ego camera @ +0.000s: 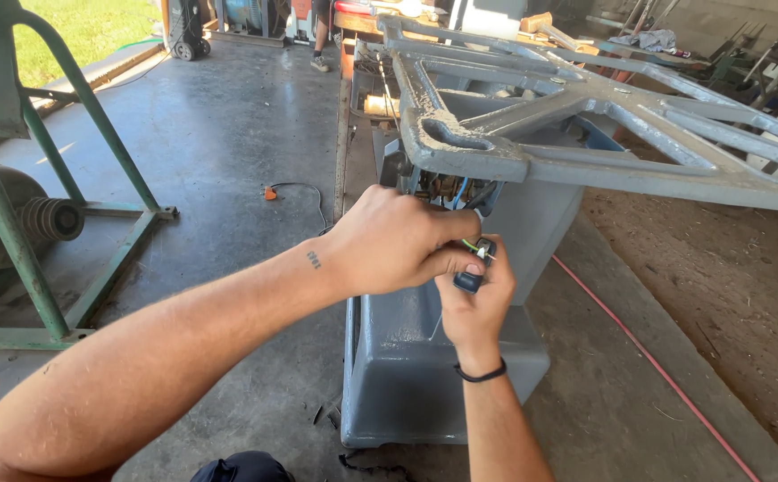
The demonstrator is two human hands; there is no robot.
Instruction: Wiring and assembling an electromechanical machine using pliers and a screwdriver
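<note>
Wires (pixel 471 245), thin green and pale ones, stick out between my two hands just under the edge of the grey machine (pixel 424 357). My left hand (pixel 393 241) is curled, thumb and forefinger pinching the wire ends. My right hand (pixel 476 299) comes up from below, fingers wrapped around a small dark tool (pixel 471 278) whose tip meets those ends. I judge the job midway: the wiring hangs loose from the opening under the cast top (pixel 585 134), where more coloured leads and brassy parts show, so nothing looks closed up yet. What the tool has done to the ends is too small to tell.

The machine stands on a grey concrete floor (pixel 228 143) in an open shed. A green steel frame (pixel 58 205) stands to my left, a red cord (pixel 648 357) runs along the right, and grass shows outside.
</note>
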